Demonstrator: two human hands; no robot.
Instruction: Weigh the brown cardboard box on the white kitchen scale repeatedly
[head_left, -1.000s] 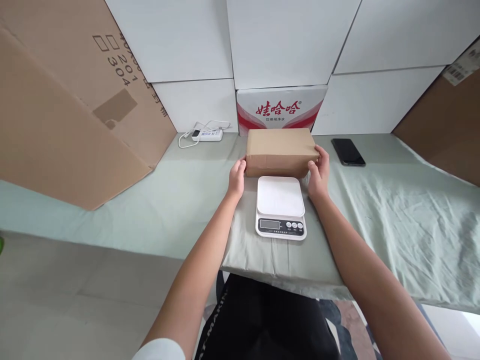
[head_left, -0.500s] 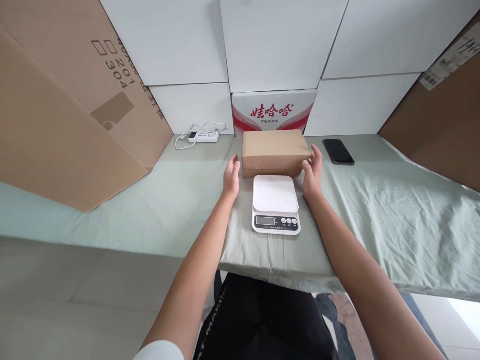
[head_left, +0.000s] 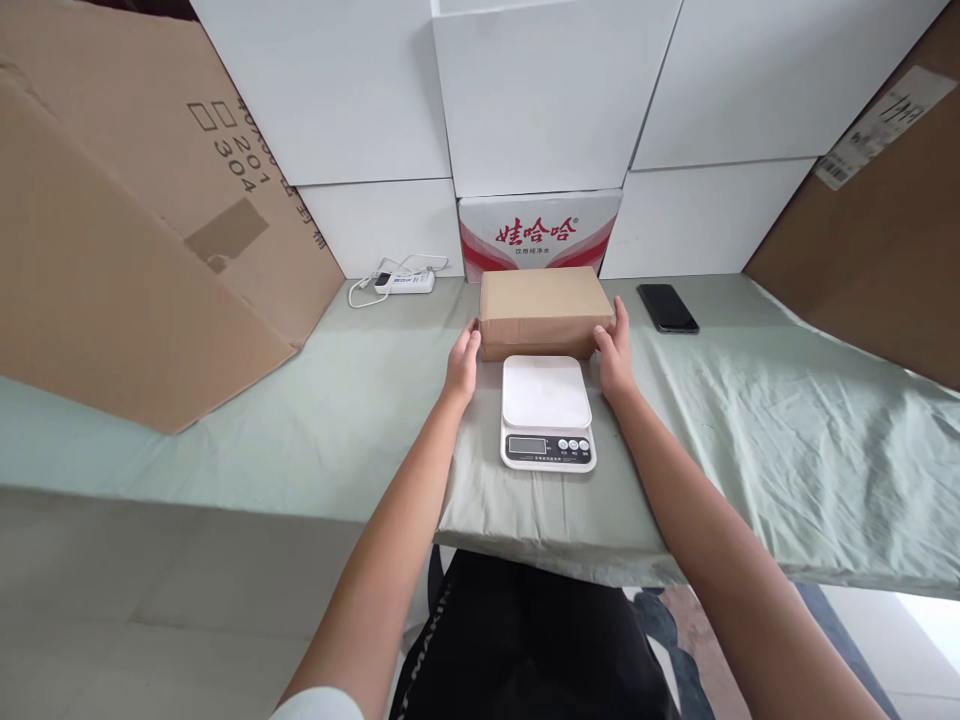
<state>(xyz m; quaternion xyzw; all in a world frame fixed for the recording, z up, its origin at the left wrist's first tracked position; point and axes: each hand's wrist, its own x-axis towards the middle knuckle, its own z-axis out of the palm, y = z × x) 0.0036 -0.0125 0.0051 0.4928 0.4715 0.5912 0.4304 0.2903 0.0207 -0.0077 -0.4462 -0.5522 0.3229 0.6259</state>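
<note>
So half a second back both hands were hovering just off the ends of the small cardboard box (head_left: 545,310); now they've closed back in; the left hand (head_left: 461,365) is pressed against the box's left end and the right hand (head_left: 616,357) against its right end, fingers flat on the cardboard, so I'd call it a two-sided grasp on the box rather than a loose hover. A second ago they were also on it, so it looks like a let-go and re-grip.

The box itself hasn't gone anywhere; it sits flat on the green sheet of the worktop (head_left: 750,420), just behind the white kitchen scale (head_left: 547,410) and touching or nearly touching its back edge, right in front of the red-and-white carton (head_left: 538,235) against the wall. The scale's platform has nothing on it; display is too small to read.

My read: the hands are set to lift, but nothing is off the surface yet.

Off to the sides: a black phone (head_left: 667,307) on the right, a white power strip (head_left: 403,281) on the left, big brown cardboard (head_left: 135,240) leaning at left.
</note>
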